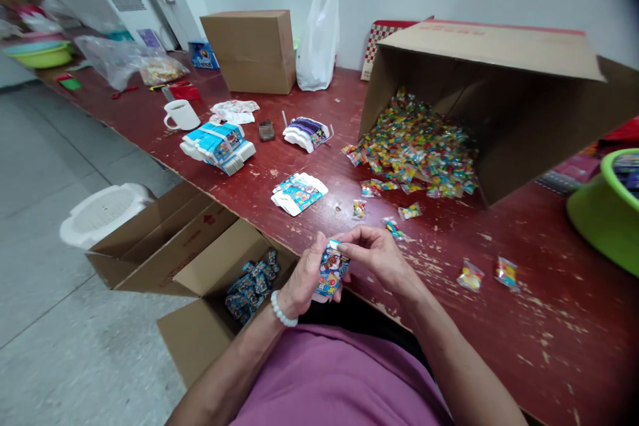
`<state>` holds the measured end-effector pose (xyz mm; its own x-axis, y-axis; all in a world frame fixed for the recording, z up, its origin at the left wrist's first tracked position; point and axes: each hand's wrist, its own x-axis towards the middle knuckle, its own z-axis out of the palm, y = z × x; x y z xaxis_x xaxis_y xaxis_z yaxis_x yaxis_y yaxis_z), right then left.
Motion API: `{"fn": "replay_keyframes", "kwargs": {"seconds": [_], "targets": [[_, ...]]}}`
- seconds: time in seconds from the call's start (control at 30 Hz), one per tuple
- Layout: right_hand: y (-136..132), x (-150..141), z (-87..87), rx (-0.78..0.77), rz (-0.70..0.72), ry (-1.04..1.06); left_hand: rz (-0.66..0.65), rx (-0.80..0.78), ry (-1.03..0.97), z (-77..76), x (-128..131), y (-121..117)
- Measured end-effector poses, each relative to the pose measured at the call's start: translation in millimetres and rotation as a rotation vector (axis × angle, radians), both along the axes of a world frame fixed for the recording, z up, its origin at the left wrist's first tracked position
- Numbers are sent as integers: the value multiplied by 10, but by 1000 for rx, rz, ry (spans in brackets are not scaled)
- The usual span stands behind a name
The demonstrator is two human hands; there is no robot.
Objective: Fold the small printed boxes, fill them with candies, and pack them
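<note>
My left hand (303,279) is wrapped round a small blue printed candy box (331,270), held upright near the table's front edge. At its top end, my right hand (375,251) pinches the white flap between thumb and fingers. A flat unfolded blue carton (300,193) lies on the table just beyond my hands. Farther back sits a banded stack of flat blue cartons (219,145). To the right of my hands are several small clear candy packets (359,209). Whether the held box contains anything is hidden.
A large cardboard box (486,46) lies on its side, candy packets spilling from it. Below the table edge, an open carton (210,273) holds several blue boxes (252,286). A white mug (182,115), purple cartons (307,133) and a green basin (604,219) stand around.
</note>
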<state>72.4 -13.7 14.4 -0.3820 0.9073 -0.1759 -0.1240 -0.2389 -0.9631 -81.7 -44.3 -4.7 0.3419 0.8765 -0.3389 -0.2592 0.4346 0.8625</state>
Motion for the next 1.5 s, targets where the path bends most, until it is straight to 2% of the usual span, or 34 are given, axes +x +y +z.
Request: {"fn": "replay_keyframes", "kwargs": {"seconds": [0.1, 0.2, 0.33, 0.4, 0.57, 0.73, 0.83, 0.9, 1.0, 1.07, 1.13, 1.23, 1.3, 1.33, 1.4, 1.5], "targets": [[-30, -3, 3, 20, -7, 15, 3, 0, -3, -12, -22, 0], [-102, 10, -31, 114, 20, -10, 6, -42, -23, -21, -22, -8], [-173, 12, -85, 428, -60, -249, 29, -92, -2, -36, 14, -18], [-175, 6, -99, 508, -97, -330, 37, -54, 32, -36, 25, -12], [-127, 11, -80, 333, -57, -286, -29, 3, 90, -25, -14, 20], [-101, 38, -3, 327, -32, -264, -56, -28, 92, -48, -39, 9], [-129, 45, 59, 257, 20, -156, -27, -35, 81, -54, -19, 7], [-160, 34, 58, 300, 37, -155, 4, -77, 49, -52, 0, 17], [-194, -11, -73, 480, -41, -221, 66, -138, -48, -51, 26, 29], [-194, -43, -211, 545, -130, -271, 103, -156, -108, -60, 35, 26], [-163, -43, -320, 537, -159, -298, 97, -149, -147, -77, 30, 19], [-40, 92, -381, 441, -98, -309, 9, -88, -153, -108, -6, 28], [90, 285, -397, 429, -166, -424, -6, -64, -114, -128, -47, 60], [160, 403, -417, 461, -253, -539, 19, -63, -87, -140, -70, 83], [286, 647, -499, 556, -412, -847, 129, -66, -22, -165, -120, 136], [387, 910, -691, 500, -452, -1254, 307, -60, 56, -201, -193, 218]]}}
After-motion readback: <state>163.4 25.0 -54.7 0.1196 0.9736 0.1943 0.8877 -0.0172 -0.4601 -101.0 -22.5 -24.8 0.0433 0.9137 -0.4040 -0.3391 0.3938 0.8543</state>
